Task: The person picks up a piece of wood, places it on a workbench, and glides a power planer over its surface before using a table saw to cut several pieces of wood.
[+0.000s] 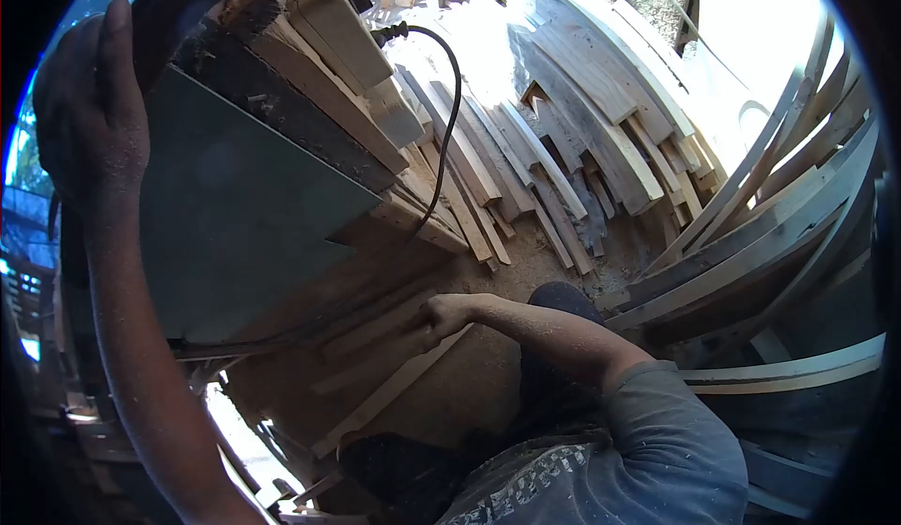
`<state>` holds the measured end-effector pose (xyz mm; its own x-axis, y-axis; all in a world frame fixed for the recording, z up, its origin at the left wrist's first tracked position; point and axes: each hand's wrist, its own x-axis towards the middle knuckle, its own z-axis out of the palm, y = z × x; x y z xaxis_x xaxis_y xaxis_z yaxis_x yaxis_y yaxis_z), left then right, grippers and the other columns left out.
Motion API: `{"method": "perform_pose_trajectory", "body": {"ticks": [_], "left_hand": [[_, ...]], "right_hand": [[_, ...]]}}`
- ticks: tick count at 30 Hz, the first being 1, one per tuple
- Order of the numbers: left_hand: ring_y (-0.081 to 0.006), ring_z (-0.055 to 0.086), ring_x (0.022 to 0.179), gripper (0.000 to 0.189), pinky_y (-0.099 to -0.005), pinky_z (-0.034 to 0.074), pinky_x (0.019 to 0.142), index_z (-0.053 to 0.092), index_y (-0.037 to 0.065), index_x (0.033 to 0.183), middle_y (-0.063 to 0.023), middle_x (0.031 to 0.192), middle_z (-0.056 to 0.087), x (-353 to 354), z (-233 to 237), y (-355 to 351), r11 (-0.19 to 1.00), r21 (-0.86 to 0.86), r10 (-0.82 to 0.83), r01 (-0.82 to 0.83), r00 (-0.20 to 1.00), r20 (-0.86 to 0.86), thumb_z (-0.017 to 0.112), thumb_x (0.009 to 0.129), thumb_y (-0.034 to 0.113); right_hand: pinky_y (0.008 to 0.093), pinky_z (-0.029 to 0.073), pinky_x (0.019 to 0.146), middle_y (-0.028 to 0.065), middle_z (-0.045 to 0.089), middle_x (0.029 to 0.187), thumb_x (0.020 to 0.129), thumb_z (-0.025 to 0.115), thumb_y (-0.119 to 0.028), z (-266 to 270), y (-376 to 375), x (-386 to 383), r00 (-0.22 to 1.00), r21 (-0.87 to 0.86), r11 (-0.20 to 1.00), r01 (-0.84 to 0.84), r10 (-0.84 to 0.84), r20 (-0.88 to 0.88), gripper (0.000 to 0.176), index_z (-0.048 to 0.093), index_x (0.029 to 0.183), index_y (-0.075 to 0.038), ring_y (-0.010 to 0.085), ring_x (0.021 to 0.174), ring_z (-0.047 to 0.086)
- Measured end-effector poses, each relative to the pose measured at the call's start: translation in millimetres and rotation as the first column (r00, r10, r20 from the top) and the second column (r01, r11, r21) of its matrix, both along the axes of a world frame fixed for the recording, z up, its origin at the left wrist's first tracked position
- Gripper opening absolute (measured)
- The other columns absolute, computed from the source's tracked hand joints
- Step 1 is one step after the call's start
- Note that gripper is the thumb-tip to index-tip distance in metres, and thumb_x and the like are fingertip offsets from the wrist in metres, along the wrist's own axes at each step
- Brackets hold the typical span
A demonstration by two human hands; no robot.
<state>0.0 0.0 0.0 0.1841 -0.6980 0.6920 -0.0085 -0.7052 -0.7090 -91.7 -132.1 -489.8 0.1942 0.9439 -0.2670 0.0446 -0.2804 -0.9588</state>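
Note:
My left hand (97,117) is at the upper left, at the dark edge of a bench-like structure. One of its digits is stretched upward, and the others are partly in shadow. Below the middle of the view, my right hand (445,319) has its fingers curled closed. Shadow hides what they hold, if anything. It is just off the lower edge of the structure, above a pale wooden strip (389,392) on the ground. Between my hands spreads the structure's flat grey-green panel (249,211).
A box-like fitting (343,32) with a plugged-in black cable (457,84) sits on the structure's far side. Stacked wooden boards (572,84) lie beyond. Long curved-looking planks (779,225) lean at the right. Sawdust (526,253) covers the ground.

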Motion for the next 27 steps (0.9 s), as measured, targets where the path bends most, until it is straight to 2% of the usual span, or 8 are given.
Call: {"method": "perform_pose_trajectory", "body": {"ticks": [2,8,10,13,15,17,20,27], "left_hand": [[-0.0303,0.06,0.117,0.054,-0.0387,0.046,0.098,0.064,0.009,0.124,-0.0116,0.12,0.067,-3.5,1.8,0.7,0.98,-0.159,-0.138,0.123,0.987,-0.084,0.042,0.1,0.051],[-0.0298,0.054,0.126,0.054,-0.0374,0.04,0.107,0.058,0.0,0.129,-0.0178,0.129,0.061,0.9,-18.9,-13.2,0.859,-0.503,-0.24,0.1,0.945,-0.221,0.039,0.103,0.044],[-0.029,0.054,0.126,0.051,-0.0366,0.041,0.106,0.056,0.0,0.132,-0.0174,0.131,0.059,8.5,-18.7,-1.1,0.865,-0.479,-0.28,0.152,0.937,-0.209,0.04,0.104,0.04],[-0.0271,0.055,0.125,0.046,-0.0351,0.042,0.106,0.055,0.0,0.133,-0.0166,0.132,0.059,25.5,-14.2,26.7,0.841,-0.459,-0.414,0.286,0.887,-0.206,0.042,0.105,0.033],[-0.0259,0.055,0.125,0.043,-0.0344,0.042,0.105,0.056,0.0,0.132,-0.0161,0.131,0.06,32.2,-1.7,49.6,0.806,-0.462,-0.505,0.369,0.836,-0.214,0.043,0.105,0.03],[-0.0241,0.059,0.121,0.04,-0.0336,0.043,0.104,0.059,-0.001,0.128,-0.0155,0.129,0.062,28.1,19.5,68.9,0.949,-0.244,-0.257,0.198,0.936,-0.241,0.042,0.105,0.027],[-0.0298,0.058,0.109,0.044,-0.0402,0.046,0.094,0.057,-0.003,0.119,-0.0195,0.118,0.06,6.2,3.2,17.5,0.945,-0.294,-0.208,0.143,0.957,-0.204,0.039,0.104,0.033],[-0.0385,0.054,0.08,0.054,-0.051,0.045,0.072,0.056,-0.009,0.09,-0.0252,0.09,0.054,-5.4,-13.6,-21.7,0.957,-0.228,-0.215,0.179,0.966,-0.144,0.033,0.104,0.038]], "right_hand": [[0.0422,0.045,0.103,0.0154,0.059,0.133,0.074,0.071,-0.058,2.9,19.9,-4.7,0.724,0.015,0.926,0.378,-0.306,0.618,0.087,0.045,0.146,-0.016,0.0279,0.124,0.056],[0.0438,0.05,0.088,0.0162,0.07,0.109,0.08,0.069,-0.052,-48.4,-90.7,44.9,0.914,-0.4,0.872,0.28,-0.115,0.389,0.056,0.071,0.112,-0.006,0.031,0.104,0.065],[0.0428,0.051,0.088,0.0145,0.071,0.107,0.078,0.072,-0.05,-79.7,-144.6,63.5,0.804,-0.489,0.654,0.577,-0.351,0.48,0.05,0.073,0.105,-0.007,0.0299,0.104,0.066],[0.0407,0.052,0.089,0.021,0.066,0.116,0.076,0.076,-0.047,-106.5,-182.1,97.9,0.329,-0.313,0.145,0.939,-0.654,0.682,0.067,0.06,0.122,0.0,0.0341,0.106,0.064],[0.0411,0.05,0.094,0.0228,0.061,0.123,0.077,0.076,-0.046,-128.3,-180.3,120.0,0.289,-0.317,0.086,0.944,-0.678,0.676,0.074,0.053,0.128,0.003,0.0352,0.113,0.06],[0.0414,0.048,0.098,0.0247,0.056,0.13,0.078,0.075,-0.045,-152.0,-164.5,131.7,0.254,-0.327,0.032,0.945,-0.701,0.666,0.082,0.045,0.135,0.005,0.0362,0.119,0.057],[0.0515,0.032,0.111,0.0216,0.039,0.145,0.089,0.059,-0.026,-170.1,-110.1,140.3,0.09,-0.326,-0.288,0.9,-0.61,0.787,0.066,0.035,0.142,0.004,0.0384,0.136,0.036],[0.0475,0.031,0.113,0.0222,0.041,0.142,0.075,0.074,-0.029,-118.9,-126.5,139.9,0.232,-0.486,-0.095,0.869,-0.789,0.569,0.08,0.038,0.139,0.002,0.0379,0.134,0.039]]}}
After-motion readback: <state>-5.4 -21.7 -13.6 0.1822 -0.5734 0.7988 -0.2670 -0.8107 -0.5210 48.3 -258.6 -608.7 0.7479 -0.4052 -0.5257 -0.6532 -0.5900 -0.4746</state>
